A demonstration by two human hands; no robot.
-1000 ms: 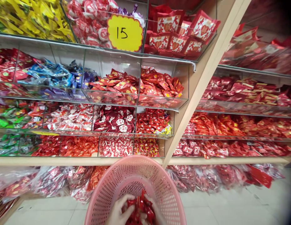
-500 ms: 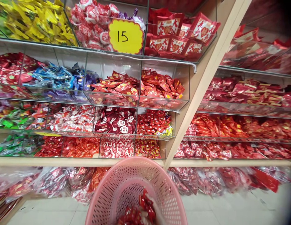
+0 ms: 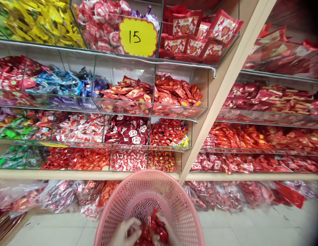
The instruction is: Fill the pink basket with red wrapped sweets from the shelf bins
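A pink perforated plastic basket [image 3: 111, 205] is in front of me, at the bottom of the view. Inside it lies a pile of shiny red wrapped candies [image 3: 146, 235]. My right hand [image 3: 169, 227] reaches into the basket from the right, its fingers curled round a bunch of these candies. On the left side of the pile is my left hand [image 3: 124, 234], thumb and fingers bent with a gap between them, the fingertips at the candies. Both hands are somewhat blurred, and the wrists run out of the bottom of the picture.
Clear-fronted shelf bins [image 3: 128, 109] of wrapped candies stand in rows ahead, split by a slanting wooden post [image 3: 220, 106]. A yellow price tag [image 3: 138, 37] reads 15. Plastic bags of candies [image 3: 58, 198] lie below the bottom shelf, above a tiled floor [image 3: 56, 232].
My left hand has come into view inside the basket, at the left of the candies. My right hand stays in the basket with red wrapped candies. The view has shifted slightly.
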